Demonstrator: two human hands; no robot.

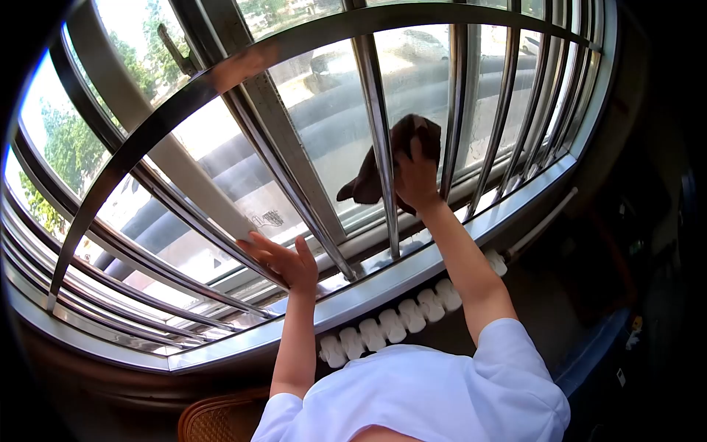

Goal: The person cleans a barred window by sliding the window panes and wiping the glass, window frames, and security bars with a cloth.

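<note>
My right hand [417, 173] reaches between the metal bars and presses a dark brown cloth [366, 179] to the window glass [324, 136]. The cloth is bunched under the fingers, and one corner hangs out to the left, partly behind a vertical bar [382, 132]. Lower and to the left, my left hand [283, 259] has its fingers stretched out and apart. It rests at the lower part of another bar [199, 221], close to the window frame, and holds nothing.
A curved metal band [324, 31] crosses the bars above my hands. Below the light sill [398, 283] stands a white ribbed radiator [392, 325], with a pipe [545, 221] at its right. A woven chair back [217, 421] is at the lower left.
</note>
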